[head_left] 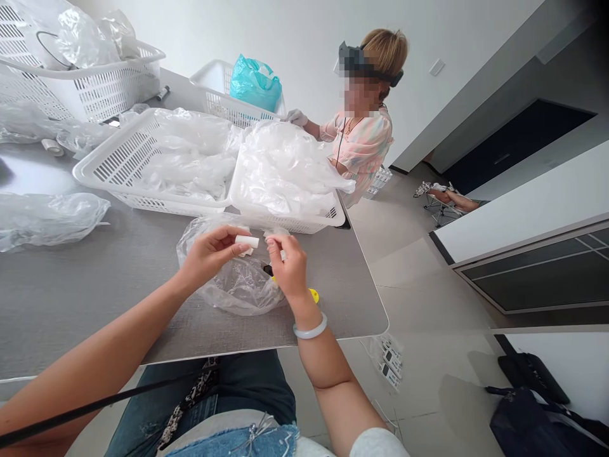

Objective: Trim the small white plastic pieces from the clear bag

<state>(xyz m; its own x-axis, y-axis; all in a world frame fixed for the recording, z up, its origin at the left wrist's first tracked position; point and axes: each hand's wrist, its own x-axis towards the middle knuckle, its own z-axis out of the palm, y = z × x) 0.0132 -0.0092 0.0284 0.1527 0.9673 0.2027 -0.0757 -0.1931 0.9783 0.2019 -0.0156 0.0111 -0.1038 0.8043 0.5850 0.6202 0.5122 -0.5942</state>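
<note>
My left hand [214,252] pinches a small white cylinder [248,242] between thumb and fingers, its end pointing toward my other hand. Just to the right, my right hand [290,265] is closed in a pinch; a bit of something whitish shows by its fingers, too small to name. Beneath both hands a clear plastic bag [233,289] lies crumpled on the table, with some white pieces near its upper part. Partly hidden by my right hand and wrist is a black and yellow object [314,296], whose kind I cannot make out.
Two white baskets [95,168] full of clear bags stand behind my hands on the grey table [157,279]. Another basket [216,79] holds a turquoise bag [255,84]. A filled plastic bag [52,216] lies left. A gloved co-worker [361,136] stands beyond the table's right side.
</note>
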